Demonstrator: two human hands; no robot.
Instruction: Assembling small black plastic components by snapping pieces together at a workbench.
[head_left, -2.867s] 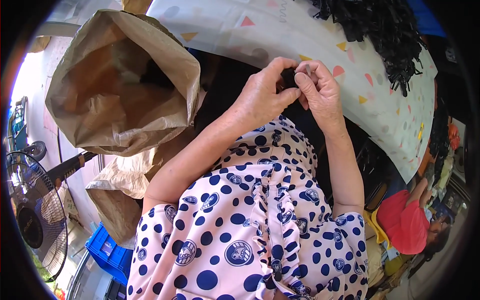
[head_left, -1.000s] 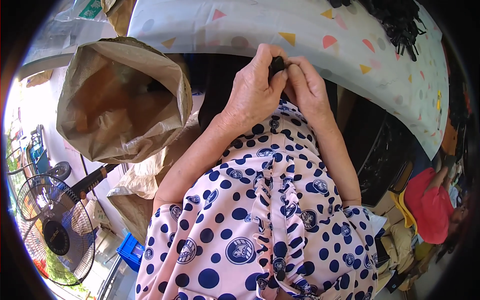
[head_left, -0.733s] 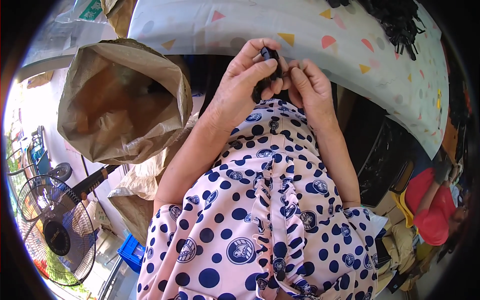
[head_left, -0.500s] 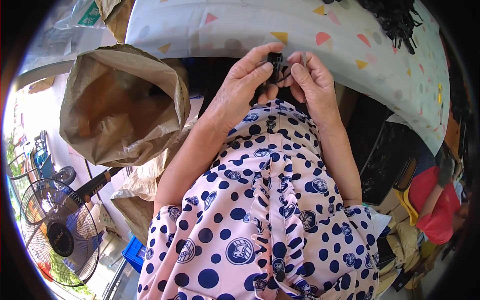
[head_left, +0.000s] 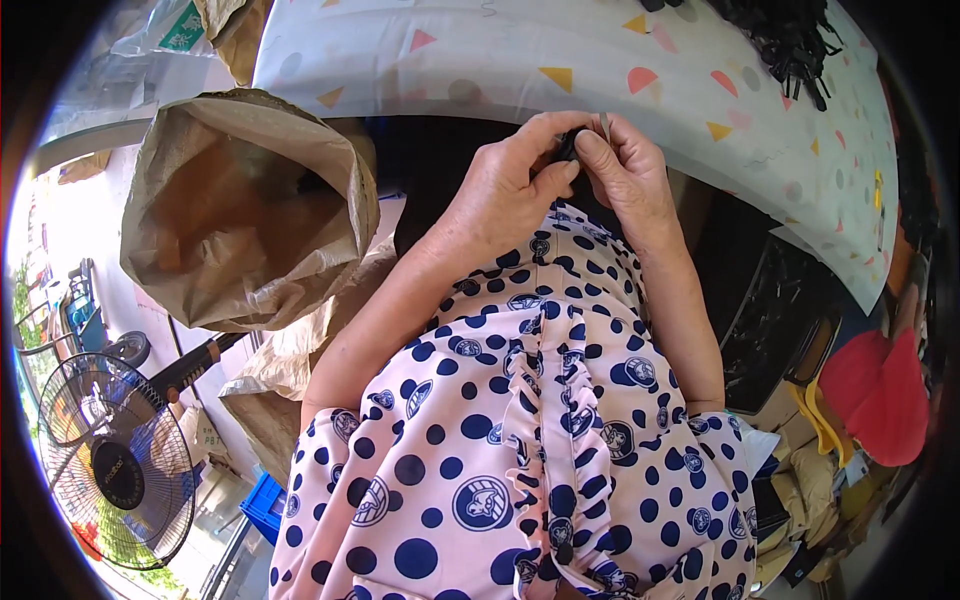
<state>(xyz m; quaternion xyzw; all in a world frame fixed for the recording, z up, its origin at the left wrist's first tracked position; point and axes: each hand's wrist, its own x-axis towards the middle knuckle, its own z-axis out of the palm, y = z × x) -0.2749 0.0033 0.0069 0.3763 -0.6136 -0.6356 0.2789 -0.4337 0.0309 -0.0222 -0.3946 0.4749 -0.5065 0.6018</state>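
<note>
My left hand (head_left: 515,180) is closed, fingers and thumb bent round a small black part (head_left: 567,146), mostly hidden by the fingers. Touching it from the other side is my right hand (head_left: 628,170), its thumb and forefinger pinched together. A thin, grey, blade-like strip (head_left: 605,124) sticks up between those fingers; its exact kind does not show. Both hands are held in front of my body, just off the near edge of the cloth-covered table (head_left: 480,60). On the table's far right lies a heap of black parts (head_left: 790,45).
A large open brown paper sack (head_left: 345,240) stands left of my left arm, with crumpled paper below it. Farther left are a black fan (head_left: 120,475) and a blue crate (head_left: 266,507). At right, beyond a black tray (head_left: 765,320), a person in red (head_left: 880,400) is close by.
My left hand has turned and come nearer the right, so its fingers now cover most of the black part. At right, the person in red has shifted.
</note>
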